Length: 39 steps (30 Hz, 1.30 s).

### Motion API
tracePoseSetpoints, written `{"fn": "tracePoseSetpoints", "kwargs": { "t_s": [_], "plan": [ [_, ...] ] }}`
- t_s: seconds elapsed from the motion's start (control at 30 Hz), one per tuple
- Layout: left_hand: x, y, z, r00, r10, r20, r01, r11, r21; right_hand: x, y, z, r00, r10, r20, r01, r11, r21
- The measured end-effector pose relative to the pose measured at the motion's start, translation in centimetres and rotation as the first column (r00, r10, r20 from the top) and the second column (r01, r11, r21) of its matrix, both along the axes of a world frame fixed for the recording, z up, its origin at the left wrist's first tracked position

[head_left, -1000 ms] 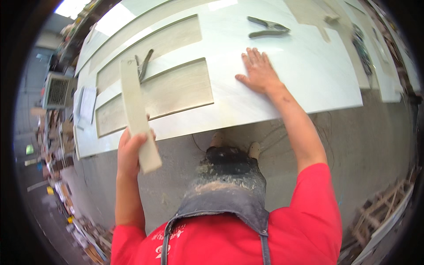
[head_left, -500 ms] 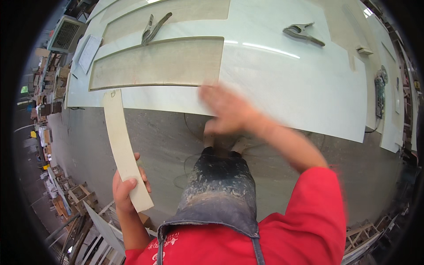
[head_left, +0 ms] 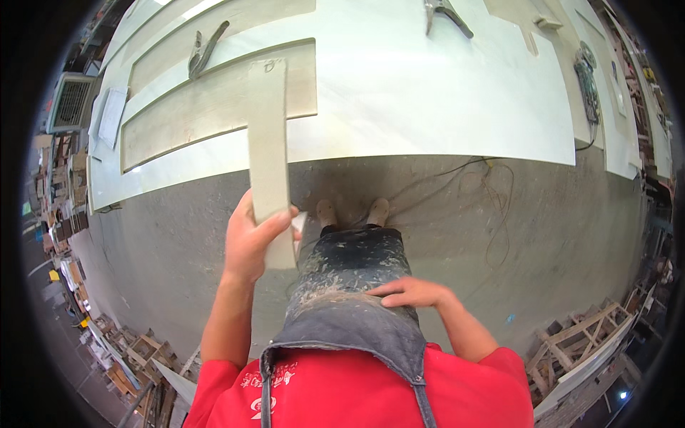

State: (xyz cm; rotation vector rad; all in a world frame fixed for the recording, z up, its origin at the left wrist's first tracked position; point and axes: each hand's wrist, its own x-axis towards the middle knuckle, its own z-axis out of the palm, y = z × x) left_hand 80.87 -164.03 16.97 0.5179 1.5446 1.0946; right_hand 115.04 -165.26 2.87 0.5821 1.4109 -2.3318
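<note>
Pale beige flat board strip (head_left: 268,157) stands out lengthwise from the person's left hand (head_left: 247,239), thumb on top and fingers beneath, its lower end in the grip and its far end overlapping the bench in view. A small white piece (head_left: 298,224) shows beside those fingers, too hidden to identify. Lower down, the right hand (head_left: 415,292) is at the dark grey, dust-smeared apron (head_left: 342,307), index finger extended; I cannot tell whether its other fingers are curled or hold anything.

Past the beige shoes (head_left: 326,212) on the grey floor (head_left: 399,187) lies a glossy white panel (head_left: 442,107) with beige rectangular recesses. One grey spring clamp (head_left: 207,50) rests at the left recesses, another dark grey spring clamp (head_left: 447,16) farther right.
</note>
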Motion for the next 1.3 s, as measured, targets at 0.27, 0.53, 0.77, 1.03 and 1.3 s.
{"fn": "tracePoseSetpoints", "kwargs": {
  "t_s": [0.27,0.53,0.77,1.03,1.3],
  "plan": [
    [3.8,6.3,-5.2,0.997,-0.071,-0.005,0.07,0.996,-0.045,-11.2,5.2,-0.3,0.77,-0.536,-0.345,0.602,0.433,0.671],
    [4.4,7.7,-8.5,0.99,-0.105,-0.095,0.093,0.988,-0.124,-14.5,4.8,-4.7,0.6,-0.676,-0.427,0.779,0.371,0.506],
    [3.0,8.0,-8.1,0.766,-0.401,-0.502,0.268,0.909,-0.318,-14.2,5.8,-5.8,0.603,-0.655,-0.456,0.775,0.344,0.53],
    [3.5,5.2,-7.2,0.027,-0.327,-0.945,0.55,0.794,-0.259,-14.6,11.8,-7.2,0.697,-0.605,-0.386,0.699,0.45,0.556],
    [1.9,7.7,-9.7,-0.009,-0.248,-0.969,0.568,0.796,-0.209,-16.5,12.5,-7.8,0.56,-0.777,-0.286,0.79,0.398,0.467]
  ]
}}
